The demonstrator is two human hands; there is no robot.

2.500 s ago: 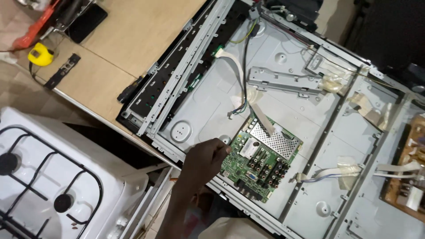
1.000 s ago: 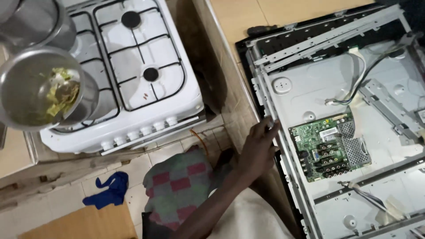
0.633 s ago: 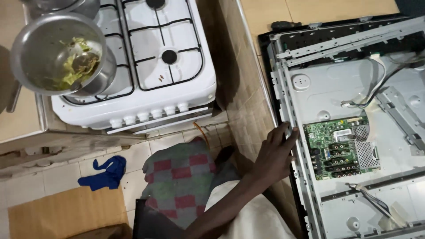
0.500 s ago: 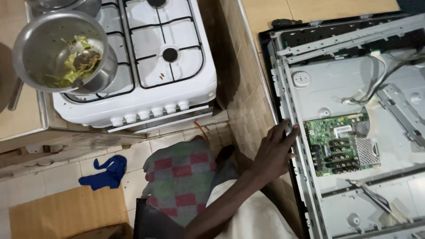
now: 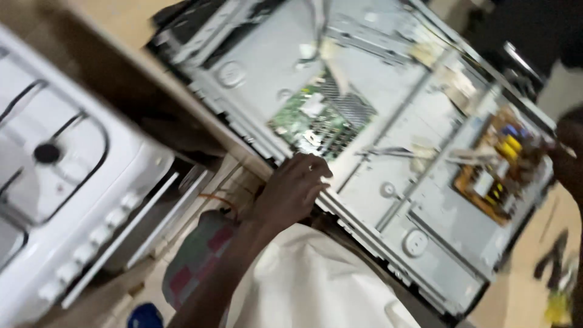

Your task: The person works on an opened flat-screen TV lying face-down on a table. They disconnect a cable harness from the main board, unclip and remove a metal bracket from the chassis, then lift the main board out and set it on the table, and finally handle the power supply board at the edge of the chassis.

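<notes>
— Where are the hands?
— Left hand (image 5: pixel 296 188) rests, fingers curled, on the near edge of the opened metal chassis (image 5: pixel 388 182) lying on the tabletop (image 5: pixel 130 67), just below the green circuit board (image 5: pixel 316 121).
— The right?
— Blurred at the far edge; can't tell.

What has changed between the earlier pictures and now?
The view has swung right: the stove is now at the left edge and the brown board has come into view. A second hand now shows at the right edge, by that board. The left hand stays on the panel's near edge, beside the green board.
</notes>
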